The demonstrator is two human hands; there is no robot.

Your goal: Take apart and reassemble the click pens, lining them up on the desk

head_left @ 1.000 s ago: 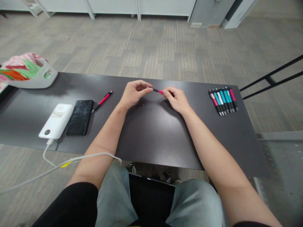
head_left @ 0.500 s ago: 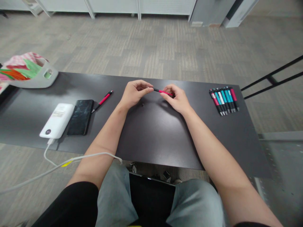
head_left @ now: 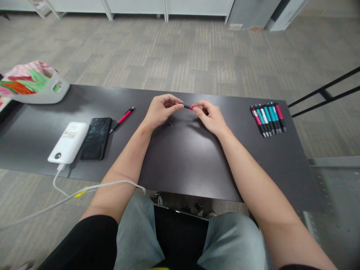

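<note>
Between my two hands, above the far part of the dark table (head_left: 191, 161), is a red and black pen (head_left: 188, 107). My left hand (head_left: 163, 109) pinches its black end between thumb and fingers. At the red part, my right hand (head_left: 208, 115) is closed round the barrel and hides most of it. A tiny dark piece (head_left: 170, 123) lies on the table just below my left hand. Farther left rests another red and black pen (head_left: 122, 119), its dark tip against the black phone.
Several red, teal and white pens (head_left: 267, 119) lie side by side at the right. On the left are a black phone (head_left: 96, 138), a white power bank (head_left: 68, 142) with a white cable (head_left: 112, 184) crossing my left forearm, and a white basket (head_left: 60, 93) holding colourful cloth or packaging.
My right hand's fingers have moved along the pen toward its black end, so less of the red barrel shows. My left hand keeps its pinch with little movement.
</note>
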